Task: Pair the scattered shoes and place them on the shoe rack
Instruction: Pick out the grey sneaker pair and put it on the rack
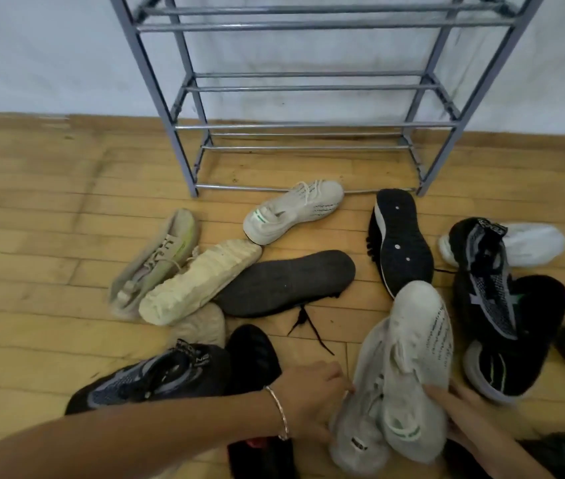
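Two pale grey-white sneakers (409,368) are held side by side near the bottom of the view, toes pointing away from me. My left hand (312,395) grips them at the left by the heels, and my right hand (460,413) holds their right side. A matching white sneaker with a green heel mark (291,210) lies just in front of the grey metal shoe rack (308,88), whose shelves hold nothing. Several other shoes lie scattered on the wooden floor.
Left lie a grey-yellow sneaker (156,261), a cream shoe sole-up (201,281) and a dark sole-up shoe (284,283). Right lie a black sole-up shoe (400,240), black knit sneakers (491,285) and a white shoe (533,243). A dark grey sneaker (156,375) sits under my left arm.
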Action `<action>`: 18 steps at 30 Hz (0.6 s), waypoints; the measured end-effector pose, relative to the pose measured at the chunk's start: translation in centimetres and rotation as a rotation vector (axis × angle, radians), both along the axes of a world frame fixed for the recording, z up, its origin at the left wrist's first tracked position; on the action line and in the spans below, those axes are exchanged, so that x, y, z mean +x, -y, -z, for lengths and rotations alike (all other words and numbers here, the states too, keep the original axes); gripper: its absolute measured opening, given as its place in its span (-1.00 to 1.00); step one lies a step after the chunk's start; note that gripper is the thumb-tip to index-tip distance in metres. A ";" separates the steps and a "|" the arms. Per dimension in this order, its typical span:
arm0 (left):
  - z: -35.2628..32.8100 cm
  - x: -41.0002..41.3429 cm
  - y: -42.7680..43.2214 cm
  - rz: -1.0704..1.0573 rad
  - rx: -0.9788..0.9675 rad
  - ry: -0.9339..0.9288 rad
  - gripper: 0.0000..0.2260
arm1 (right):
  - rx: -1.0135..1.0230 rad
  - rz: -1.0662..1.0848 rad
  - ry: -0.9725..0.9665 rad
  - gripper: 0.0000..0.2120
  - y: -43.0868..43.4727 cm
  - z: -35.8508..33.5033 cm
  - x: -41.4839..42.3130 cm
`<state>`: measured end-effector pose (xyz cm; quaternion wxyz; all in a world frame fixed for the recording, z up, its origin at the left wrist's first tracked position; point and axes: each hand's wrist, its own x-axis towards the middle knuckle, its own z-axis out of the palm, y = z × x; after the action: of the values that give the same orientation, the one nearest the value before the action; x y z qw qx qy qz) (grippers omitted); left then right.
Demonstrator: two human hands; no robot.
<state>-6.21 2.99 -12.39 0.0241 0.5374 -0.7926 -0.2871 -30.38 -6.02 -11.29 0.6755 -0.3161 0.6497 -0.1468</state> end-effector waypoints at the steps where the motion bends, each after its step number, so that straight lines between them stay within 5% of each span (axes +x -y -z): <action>1: -0.2 0.2 0.1 0.007 -0.009 -0.003 -0.41 | -0.036 -0.030 -0.005 -0.48 0.1 -0.2 0.1; 3: -0.3 0.7 0.3 -0.002 -0.020 -0.013 -0.43 | -0.137 -0.138 -0.063 -0.31 0.2 -0.5 0.3; 7: -0.8 1.8 0.4 -0.038 -0.047 0.006 -0.40 | -0.082 -0.196 -0.153 -0.56 0.9 -0.6 1.4; 18: -1.8 4.6 1.9 -0.117 -0.139 0.064 -0.43 | -0.057 -0.328 -0.270 -0.62 1.4 0.3 1.9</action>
<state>-1.56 1.04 -10.63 0.0525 0.5887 -0.7782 -0.2123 -28.45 -7.42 -11.55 0.5878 -0.4537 0.6698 -0.0095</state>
